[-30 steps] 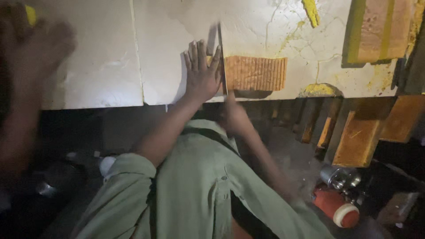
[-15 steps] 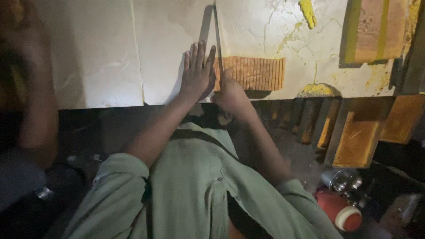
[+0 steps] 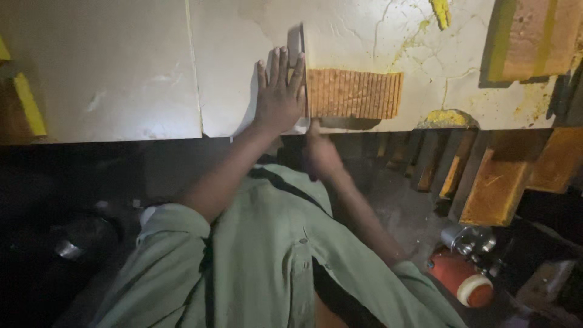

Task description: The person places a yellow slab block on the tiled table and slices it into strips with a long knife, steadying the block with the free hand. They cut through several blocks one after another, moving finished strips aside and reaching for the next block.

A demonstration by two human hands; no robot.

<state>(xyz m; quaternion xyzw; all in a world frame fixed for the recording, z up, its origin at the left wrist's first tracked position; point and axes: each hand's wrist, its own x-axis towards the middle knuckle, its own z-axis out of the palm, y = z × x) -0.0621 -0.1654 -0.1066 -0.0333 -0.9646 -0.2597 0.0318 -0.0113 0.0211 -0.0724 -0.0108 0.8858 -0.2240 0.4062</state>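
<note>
pale tile point(image 3: 243, 73) lies flat; beside it a ridged orange-brown patch point(image 3: 353, 93) on cracked board.

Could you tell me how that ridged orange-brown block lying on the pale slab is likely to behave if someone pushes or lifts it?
The ridged block lies flat and broad on the pale slab, so it probably slides rather than tips or rolls. Its grooved face suggests decent grip. It looks rigid like the cut blocks nearby, perhaps crumbly at the edges. The left hand presses flat beside it.

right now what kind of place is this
Probably a tiling job on a building site: a left hand presses a pale tile beside the ridged adhesive, with wooden blocks nearby.
</note>
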